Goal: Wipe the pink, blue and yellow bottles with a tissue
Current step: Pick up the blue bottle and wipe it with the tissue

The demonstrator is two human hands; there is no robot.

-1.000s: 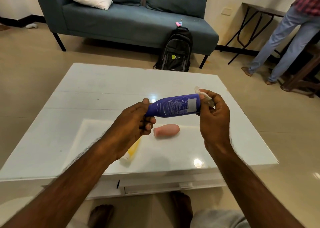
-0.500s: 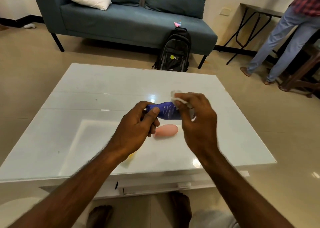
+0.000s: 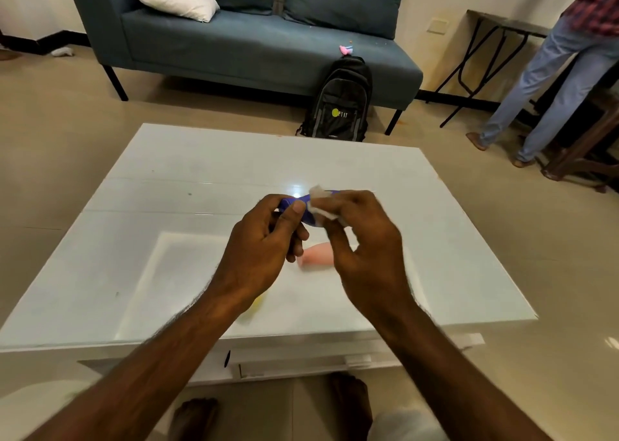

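My left hand (image 3: 261, 253) grips the cap end of the blue bottle (image 3: 306, 211), held sideways above the white table (image 3: 167, 186). My right hand (image 3: 361, 249) presses a white tissue (image 3: 323, 204) against the bottle's body and covers most of it. The pink bottle (image 3: 318, 255) lies on its side on the table just below my hands. Only a sliver of the yellow bottle (image 3: 257, 301) shows under my left wrist; the rest is hidden.
A black backpack (image 3: 338, 102) leans against a blue sofa (image 3: 251, 38) beyond the table. A person in jeans (image 3: 549, 82) stands at the right beside a folding table (image 3: 495, 42) and a wooden stool (image 3: 589, 146). My bare feet rest under the table's near edge.
My right hand has slid the tissue leftward along the blue bottle from its base toward the cap end, so my hands are now close together. The bottle is now mostly covered.
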